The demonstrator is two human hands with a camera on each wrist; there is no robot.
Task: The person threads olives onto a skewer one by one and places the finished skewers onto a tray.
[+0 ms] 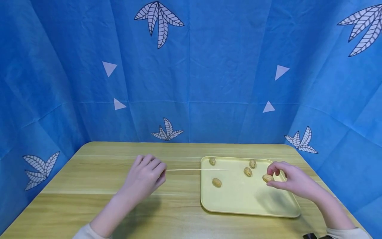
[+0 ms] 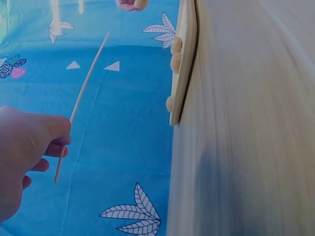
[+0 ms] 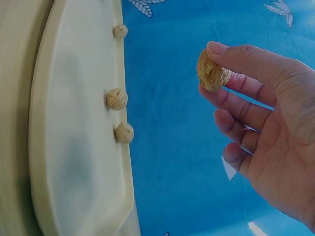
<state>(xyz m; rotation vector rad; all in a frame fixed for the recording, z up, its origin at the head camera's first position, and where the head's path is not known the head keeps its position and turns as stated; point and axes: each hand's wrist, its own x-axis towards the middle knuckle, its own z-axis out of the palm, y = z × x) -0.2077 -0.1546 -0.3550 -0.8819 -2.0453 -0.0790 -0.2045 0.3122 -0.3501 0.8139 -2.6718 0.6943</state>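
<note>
My left hand (image 1: 145, 173) pinches a thin wooden skewer (image 1: 185, 170) between thumb and fingers, held above the table. The skewer points right, and its tip lies over the tray in the head view. At the right, my right hand (image 1: 295, 181) holds a walnut (image 3: 211, 73) between thumb and fingertips, raised above the right part of the pale yellow tray (image 1: 238, 202). Several other walnuts rest in that tray: one walnut (image 1: 217, 182) sits nearest the front, another walnut (image 1: 212, 161) at the back left, and two walnuts (image 1: 247, 171) towards the back right.
The tray stands on the right half of a wooden table (image 1: 89, 179). A blue curtain (image 1: 218, 73) with leaf and triangle prints hangs behind the table and along both sides. A small black object (image 1: 310, 236) shows beside the right sleeve.
</note>
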